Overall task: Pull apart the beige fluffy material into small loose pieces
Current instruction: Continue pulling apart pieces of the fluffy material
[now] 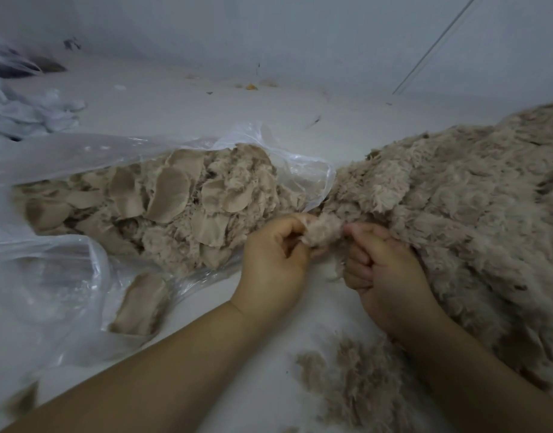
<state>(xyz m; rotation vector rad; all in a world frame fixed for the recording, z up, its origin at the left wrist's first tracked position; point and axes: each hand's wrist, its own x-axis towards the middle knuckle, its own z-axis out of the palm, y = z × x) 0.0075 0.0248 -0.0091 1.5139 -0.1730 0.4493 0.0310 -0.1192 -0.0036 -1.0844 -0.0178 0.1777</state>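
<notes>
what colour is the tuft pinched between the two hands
Beige, slightly pinkish, seen in the head view: tuft.

Single view only, head-mounted wide-angle, so no overlap with any other camera. Looks forward and steeply down from above the person's forearms, close in: left hand [273,254] and right hand [384,267] sit just below frame centre. Pale surface [206,98] runs away beyond the hands to a wall [269,32] across the top. Edges curve, slightly soft.
</notes>
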